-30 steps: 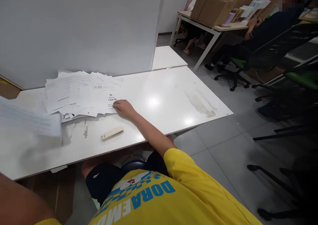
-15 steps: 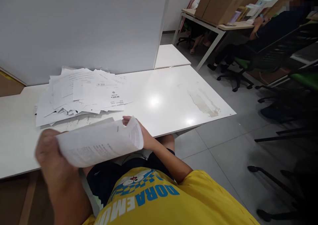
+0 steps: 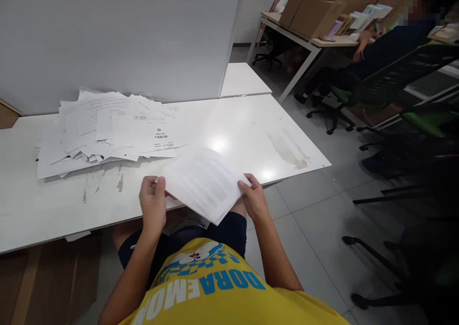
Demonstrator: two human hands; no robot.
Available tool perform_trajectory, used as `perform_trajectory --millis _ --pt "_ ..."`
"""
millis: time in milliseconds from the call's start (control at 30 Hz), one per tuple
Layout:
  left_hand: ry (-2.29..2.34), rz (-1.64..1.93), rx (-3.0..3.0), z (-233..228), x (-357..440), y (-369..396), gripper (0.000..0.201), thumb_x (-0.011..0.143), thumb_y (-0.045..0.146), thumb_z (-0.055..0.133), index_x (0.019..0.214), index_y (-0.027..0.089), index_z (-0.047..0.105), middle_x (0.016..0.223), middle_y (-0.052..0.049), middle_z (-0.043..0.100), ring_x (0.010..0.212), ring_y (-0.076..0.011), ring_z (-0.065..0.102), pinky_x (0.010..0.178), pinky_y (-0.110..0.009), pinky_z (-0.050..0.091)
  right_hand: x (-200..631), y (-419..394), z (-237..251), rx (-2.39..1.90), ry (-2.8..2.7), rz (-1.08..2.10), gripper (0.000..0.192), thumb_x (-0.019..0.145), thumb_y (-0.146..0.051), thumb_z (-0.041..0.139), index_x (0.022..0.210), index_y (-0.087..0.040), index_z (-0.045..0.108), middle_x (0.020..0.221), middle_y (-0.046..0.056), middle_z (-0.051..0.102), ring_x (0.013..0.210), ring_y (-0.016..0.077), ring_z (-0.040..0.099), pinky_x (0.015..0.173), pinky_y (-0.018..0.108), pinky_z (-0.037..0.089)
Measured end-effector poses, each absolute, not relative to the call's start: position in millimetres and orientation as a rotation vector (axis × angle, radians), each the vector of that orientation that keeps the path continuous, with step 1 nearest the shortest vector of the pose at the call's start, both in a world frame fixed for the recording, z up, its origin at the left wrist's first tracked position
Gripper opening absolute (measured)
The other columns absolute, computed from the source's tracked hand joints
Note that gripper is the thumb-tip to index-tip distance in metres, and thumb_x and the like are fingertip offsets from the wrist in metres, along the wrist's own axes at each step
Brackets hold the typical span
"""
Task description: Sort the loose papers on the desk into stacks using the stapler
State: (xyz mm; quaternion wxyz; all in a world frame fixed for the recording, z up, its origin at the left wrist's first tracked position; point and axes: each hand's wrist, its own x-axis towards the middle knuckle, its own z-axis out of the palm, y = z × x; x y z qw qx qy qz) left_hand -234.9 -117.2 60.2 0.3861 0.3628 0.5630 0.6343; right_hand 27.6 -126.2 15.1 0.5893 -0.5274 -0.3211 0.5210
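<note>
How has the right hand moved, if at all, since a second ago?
Yes: the right hand went rightward and toward the yellow shirt, from the paper pile to the front edge of the table.

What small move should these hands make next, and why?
Probably a slight turn of the held paper, bringing one edge parallel with the front of the table: the left hand and right hand grip it at either side, and it sits askew, one corner pointing toward the dark shorts.
</note>
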Motion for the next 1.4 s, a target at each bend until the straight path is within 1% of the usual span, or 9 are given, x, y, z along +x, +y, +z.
perform_trajectory --millis 100,333,567,733,967,1067,1233,1300,1400 --pt "1.402 1.391 1.083 52 -227 -126 0.037 0.082 0.052 0.070 0.088 0.022 0.050 0.070 0.006 0.054 0.050 -0.0096 0.057 0.058 -0.026 0.052 57 -113 10 -1.349 -0.830 1.052 0.042 0.069 -0.049 0.077 0.098 -0.023 0.062 0.092 0.003 0.069 0.077 0.0181 0.064 0.068 0.030 0.052" --pt "1.753 1.368 1.284 29 -236 -152 0.026 0.084 0.046 0.066 0.093 0.022 0.058 0.077 0.002 0.063 0.064 -0.0141 0.066 0.059 -0.026 0.052 102 -71 11 -1.586 -1.297 0.905 0.029 0.077 -0.042 0.064 0.093 -0.019 0.072 0.093 0.006 0.072 0.086 0.0231 0.064 0.071 0.034 0.050" --pt "1.805 1.418 1.575 26 -248 -160 0.023 0.089 0.043 0.060 0.084 0.022 0.068 0.086 -0.003 0.072 0.089 -0.0195 0.069 0.086 -0.034 0.053 104 -37 -11 -1.582 -1.182 0.730 0.037 0.074 -0.043 0.060 0.097 -0.017 0.074 0.098 0.008 0.073 0.096 0.0252 0.064 0.088 0.041 0.052" --pt "1.765 1.473 1.659 30 -252 -161 0.017 0.090 0.037 0.062 0.082 0.023 0.067 0.092 -0.003 0.072 0.094 -0.0195 0.068 0.090 -0.036 0.053 124 -18 -31 -1.594 -0.836 0.612 0.061 0.074 -0.043 0.058 0.127 -0.013 0.062 0.120 0.015 0.066 0.111 0.0273 0.062 0.092 0.044 0.054" --pt "1.872 1.451 1.969 26 -262 -157 0.023 0.088 0.033 0.064 0.071 0.023 0.053 0.079 -0.002 0.065 0.088 -0.0211 0.064 0.085 -0.037 0.051 106 -38 -20 -1.729 -1.073 0.217 0.064 0.088 -0.039 0.052 0.148 -0.017 0.044 0.154 0.017 0.042 0.147 0.0286 0.035 0.121 0.056 0.028" --pt "1.926 1.389 2.054 20 -265 -145 0.015 0.088 0.037 0.063 0.087 0.023 0.058 0.093 -0.007 0.068 0.101 -0.0253 0.063 0.094 -0.042 0.050 65 -63 -13 -1.628 -1.532 0.206 0.057 0.097 -0.046 0.046 0.148 -0.021 0.046 0.155 0.014 0.044 0.149 0.0285 0.033 0.122 0.057 0.027" --pt "1.831 0.973 2.360 9 -267 -117 0.046 0.094 0.041 0.052 0.134 0.017 0.054 0.141 -0.019 0.056 0.141 -0.0360 0.042 0.115 -0.055 0.033 2 -97 -13 -1.458 -2.223 0.354 0.080 0.092 -0.057 0.059 0.157 -0.019 0.033 0.159 0.019 0.038 0.150 0.0373 0.030 0.121 0.062 0.025" --pt "1.812 0.846 2.426 6 -270 -111 0.046 0.096 0.039 0.046 0.135 0.017 0.054 0.138 -0.018 0.059 0.135 -0.0352 0.048 0.115 -0.055 0.031 -5 -109 -13 -1.391 -2.350 0.352 0.078 0.092 -0.052 0.062 0.156 -0.017 0.035 0.154 0.020 0.044 0.144 0.0383 0.039 0.117 0.059 0.033" --pt "1.778 0.780 2.489 4 -277 -108 0.041 0.099 0.038 0.042 0.131 0.018 0.059 0.124 -0.015 0.067 0.120 -0.0301 0.058 0.111 -0.049 0.036 2 -125 -11 -1.280 -2.420 0.307 0.050 0.099 -0.033 0.053 0.148 -0.022 0.049 0.135 0.017 0.061 0.127 0.0335 0.056 0.104 0.052 0.047"
